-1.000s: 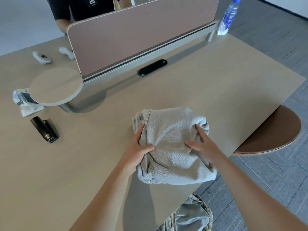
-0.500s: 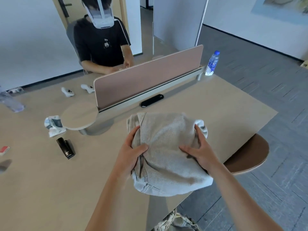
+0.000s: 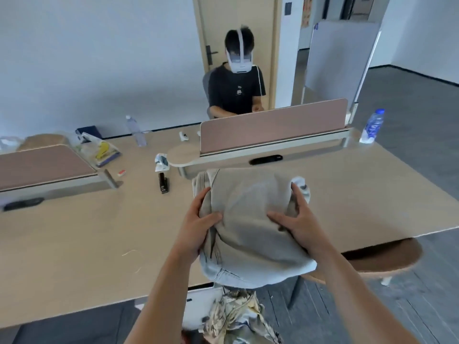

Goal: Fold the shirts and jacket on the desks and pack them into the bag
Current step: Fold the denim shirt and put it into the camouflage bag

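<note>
A folded pale grey jacket (image 3: 250,234) is lifted off the wooden desk (image 3: 74,234), its near end hanging past the desk's front edge. My left hand (image 3: 198,219) grips its left side, thumb on top and fingers under the fabric. My right hand (image 3: 298,219) holds its right side with fingers spread over the top. Below the jacket, on the floor, stands a camouflage-patterned bag (image 3: 238,316) with cloth showing in its mouth.
A pink divider screen (image 3: 273,125) with a round shelf (image 3: 183,155) crosses the desk behind the jacket. A black stapler (image 3: 163,182), crumpled packets, water bottles (image 3: 371,126) and a seated person wearing a headset (image 3: 236,88) lie beyond. A brown stool (image 3: 387,259) stands right.
Both hands have raised the folded jacket from the desk and drawn it toward the front edge, above the bag. The camera has tilted up, bringing the far side of the room into view.
</note>
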